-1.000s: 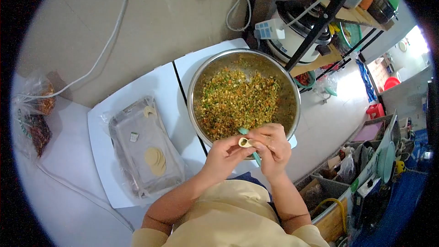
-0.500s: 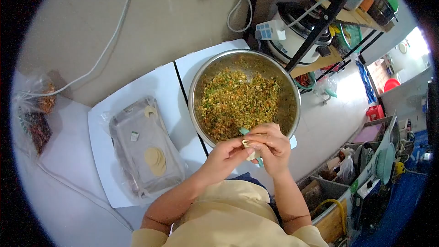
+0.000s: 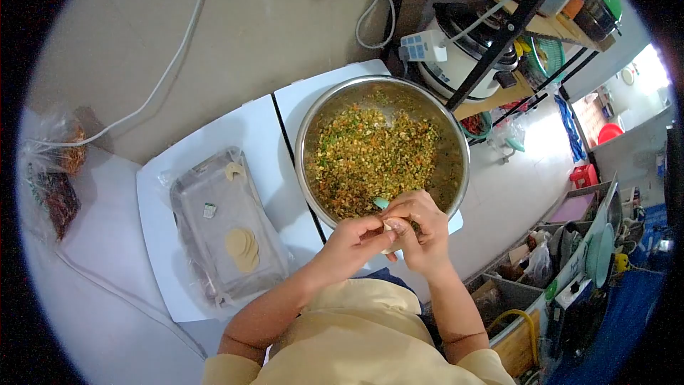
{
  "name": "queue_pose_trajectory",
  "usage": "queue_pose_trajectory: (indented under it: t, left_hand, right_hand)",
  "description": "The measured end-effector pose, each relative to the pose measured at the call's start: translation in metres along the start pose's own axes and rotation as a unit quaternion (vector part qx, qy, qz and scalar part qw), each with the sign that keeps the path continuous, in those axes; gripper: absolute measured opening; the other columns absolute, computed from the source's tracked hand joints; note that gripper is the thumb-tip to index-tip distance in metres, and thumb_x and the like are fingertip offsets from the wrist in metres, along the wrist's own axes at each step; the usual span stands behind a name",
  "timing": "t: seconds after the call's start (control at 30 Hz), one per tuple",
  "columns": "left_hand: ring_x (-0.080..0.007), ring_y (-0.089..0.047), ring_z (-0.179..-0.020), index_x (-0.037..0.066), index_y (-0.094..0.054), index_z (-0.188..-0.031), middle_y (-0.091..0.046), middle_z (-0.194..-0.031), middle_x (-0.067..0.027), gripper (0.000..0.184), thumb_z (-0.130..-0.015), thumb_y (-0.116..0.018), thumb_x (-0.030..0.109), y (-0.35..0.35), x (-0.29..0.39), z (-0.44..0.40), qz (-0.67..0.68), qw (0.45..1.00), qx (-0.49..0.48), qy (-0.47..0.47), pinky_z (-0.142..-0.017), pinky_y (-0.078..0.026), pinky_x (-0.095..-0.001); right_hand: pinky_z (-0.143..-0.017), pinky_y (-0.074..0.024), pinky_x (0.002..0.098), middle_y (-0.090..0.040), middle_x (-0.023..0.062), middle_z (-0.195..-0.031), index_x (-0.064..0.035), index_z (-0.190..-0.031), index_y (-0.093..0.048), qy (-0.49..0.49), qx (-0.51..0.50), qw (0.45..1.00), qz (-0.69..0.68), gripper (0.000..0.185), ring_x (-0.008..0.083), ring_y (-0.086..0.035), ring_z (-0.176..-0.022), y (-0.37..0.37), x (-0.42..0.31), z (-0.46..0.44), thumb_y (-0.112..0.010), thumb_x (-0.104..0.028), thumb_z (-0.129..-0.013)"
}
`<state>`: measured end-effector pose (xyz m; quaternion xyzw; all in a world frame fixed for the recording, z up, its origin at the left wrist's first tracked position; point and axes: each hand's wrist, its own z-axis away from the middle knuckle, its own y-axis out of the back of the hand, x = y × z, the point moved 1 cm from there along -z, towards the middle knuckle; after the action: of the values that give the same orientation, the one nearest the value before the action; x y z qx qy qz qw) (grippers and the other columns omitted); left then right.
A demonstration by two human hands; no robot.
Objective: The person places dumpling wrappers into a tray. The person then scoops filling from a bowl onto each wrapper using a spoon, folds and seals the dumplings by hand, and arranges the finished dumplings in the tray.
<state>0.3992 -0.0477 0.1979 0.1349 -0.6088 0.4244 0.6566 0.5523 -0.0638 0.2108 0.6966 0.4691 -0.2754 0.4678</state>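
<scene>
One left hand [image 3: 354,244] and one right hand [image 3: 422,232] pinch a dough wrapper [image 3: 387,228].
Lower centre: fingers curled closed; the right also holds a teal utensil [image 3: 381,202].

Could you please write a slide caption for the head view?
Left hand and right hand pinch a dough wrapper by a bowl of chopped filling, a tray nearby.

A pale wrapper [image 3: 388,228], folded and partly hidden, sits pinched between fingers [image 3: 411,208], a teal utensil [image 3: 381,202] jutting alongside.
</scene>
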Motion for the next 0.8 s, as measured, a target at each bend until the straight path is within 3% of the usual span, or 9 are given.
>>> queue_pose_trajectory:
  t: [0.1,0.17,0.3,0.37,0.47,0.6,0.67,0.77,0.8]
  left_hand:
    - [-0.0121,-0.061,-0.078,-0.004,-0.057,-0.102,-0.062,-0.088,-0.0060,0.019,-0.092,-0.051,0.010,0.004,-0.006,0.001,-0.014,1.000,0.010,-0.007,-0.070,-0.049,-0.0255]
    - [-0.0110,-0.060,-0.078,-0.004,-0.058,-0.101,-0.063,-0.086,-0.0058,0.019,-0.091,-0.051,0.010,0.007,-0.005,0.002,-0.020,1.000,0.019,-0.014,-0.070,-0.049,-0.0244]
    - [-0.0113,-0.060,-0.075,-0.004,-0.059,-0.100,-0.062,-0.083,-0.0049,0.018,-0.091,-0.051,0.010,0.008,-0.003,0.001,-0.043,0.999,0.012,0.004,-0.070,-0.048,-0.0248]
    - [-0.0113,-0.059,-0.075,-0.004,-0.059,-0.099,-0.062,-0.082,-0.0045,0.018,-0.091,-0.051,0.010,0.008,-0.006,0.001,-0.044,0.999,0.002,0.013,-0.070,-0.048,-0.0248]
    - [-0.0114,-0.059,-0.075,-0.004,-0.059,-0.099,-0.061,-0.081,-0.0044,0.018,-0.091,-0.052,0.011,0.007,-0.008,0.002,-0.013,1.000,0.000,0.017,-0.070,-0.048,-0.0253]
    - [-0.0102,-0.059,-0.079,-0.003,-0.060,-0.101,-0.062,-0.087,-0.0033,0.021,-0.090,-0.054,0.014,0.010,-0.001,0.005,-0.019,0.999,0.035,0.021,-0.073,-0.047,-0.0255]
    - [-0.0102,-0.059,-0.081,-0.003,-0.059,-0.104,-0.062,-0.092,-0.0035,0.023,-0.090,-0.055,0.015,0.012,0.000,0.005,-0.029,0.997,0.061,0.027,-0.075,-0.047,-0.0258]
    - [-0.0100,-0.059,-0.088,-0.003,-0.059,-0.106,-0.062,-0.094,-0.0034,0.025,-0.090,-0.056,0.016,0.013,-0.003,0.004,-0.010,0.998,0.064,0.016,-0.077,-0.047,-0.0259]
    - [-0.0103,-0.059,-0.090,-0.003,-0.058,-0.107,-0.062,-0.095,-0.0038,0.025,-0.090,-0.056,0.015,0.013,-0.001,0.003,-0.025,0.998,0.052,0.013,-0.078,-0.047,-0.0264]
  right_hand:
    - [-0.071,-0.0412,0.0340,-0.066,0.0103,-0.083,-0.0047,-0.089,-0.068,-0.011,-0.013,1.000,0.017,0.013,0.0238,-0.058,-0.074,-0.001,-0.001,0.000,-0.063,-0.008,-0.077]
    - [-0.070,-0.0414,0.0344,-0.064,0.0091,-0.079,-0.0043,-0.079,-0.064,-0.097,-0.020,0.993,-0.057,0.006,0.0249,-0.058,-0.074,-0.002,0.000,0.000,-0.063,-0.009,-0.076]
    - [-0.069,-0.0424,0.0337,-0.063,0.0094,-0.079,-0.0020,-0.078,-0.065,-0.066,-0.019,0.995,-0.077,0.006,0.0238,-0.057,-0.073,-0.007,0.001,-0.003,-0.062,-0.006,-0.075]
    - [-0.070,-0.0430,0.0332,-0.063,0.0109,-0.081,-0.0010,-0.085,-0.066,-0.006,-0.039,0.999,0.034,0.011,0.0257,-0.058,-0.076,-0.006,0.001,-0.003,-0.061,-0.005,-0.076]
    - [-0.072,-0.0426,0.0374,-0.064,0.0116,-0.087,-0.0037,-0.091,-0.066,0.024,-0.039,0.997,0.062,0.016,0.0308,-0.057,-0.079,-0.009,0.000,-0.001,-0.058,-0.011,-0.079]
    - [-0.077,-0.0439,0.0371,-0.064,0.0133,-0.092,-0.0036,-0.092,-0.067,-0.005,-0.079,0.996,0.047,0.017,0.0290,-0.059,-0.086,-0.010,0.001,-0.003,-0.056,-0.010,-0.081]
    - [-0.084,-0.0436,0.0355,-0.065,0.0146,-0.100,-0.0023,-0.096,-0.066,-0.211,0.022,0.947,-0.241,0.019,0.0237,-0.060,-0.095,-0.018,0.003,0.002,-0.056,-0.011,-0.083]
    - [-0.090,-0.0419,0.0335,-0.064,0.0148,-0.104,-0.0008,-0.096,-0.067,-0.235,0.000,0.925,-0.299,0.019,0.0196,-0.058,-0.101,-0.019,0.004,0.004,-0.058,-0.012,-0.083]
    - [-0.085,-0.0433,0.0328,-0.066,0.0137,-0.100,-0.0002,-0.091,-0.067,-0.218,0.016,0.932,-0.290,0.017,0.0186,-0.059,-0.096,-0.024,0.004,0.005,-0.060,-0.012,-0.081]
